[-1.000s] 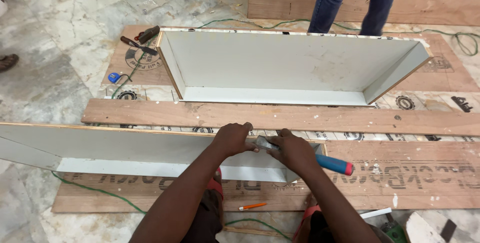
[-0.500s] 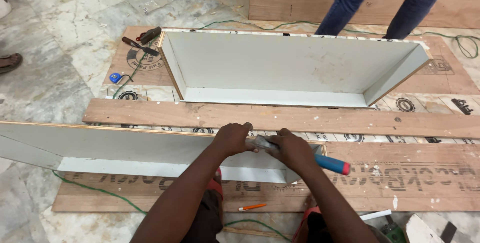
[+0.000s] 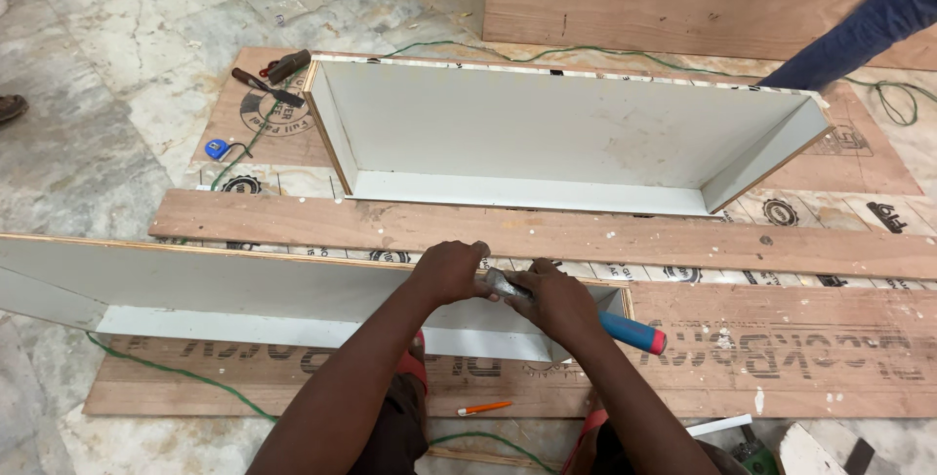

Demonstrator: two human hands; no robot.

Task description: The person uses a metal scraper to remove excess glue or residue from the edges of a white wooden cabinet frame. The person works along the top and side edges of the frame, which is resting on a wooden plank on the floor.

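Note:
My left hand (image 3: 451, 272) rests curled on the top edge of a long white laminated panel assembly (image 3: 224, 294) that lies across the plywood sheets in front of me. My right hand (image 3: 558, 301) grips a tool with a blue and red handle (image 3: 632, 331); its metal head (image 3: 505, 284) sits between my two hands at the panel's edge. Both hands touch near the right end of the panel. What the left fingers pinch, if anything, is hidden.
A bigger white open box frame (image 3: 566, 138) lies beyond a long wooden plank (image 3: 547, 231). A hammer (image 3: 265, 82) and a blue tape measure (image 3: 217, 149) lie at the far left. Green cable (image 3: 176, 377) runs along the floor. An orange pencil (image 3: 484, 407) lies near me. Another person's leg (image 3: 859, 31) is at the top right.
My hands and the tool have stayed in place on the panel edge. The other person at the far side has stepped to the right, now mostly out of view.

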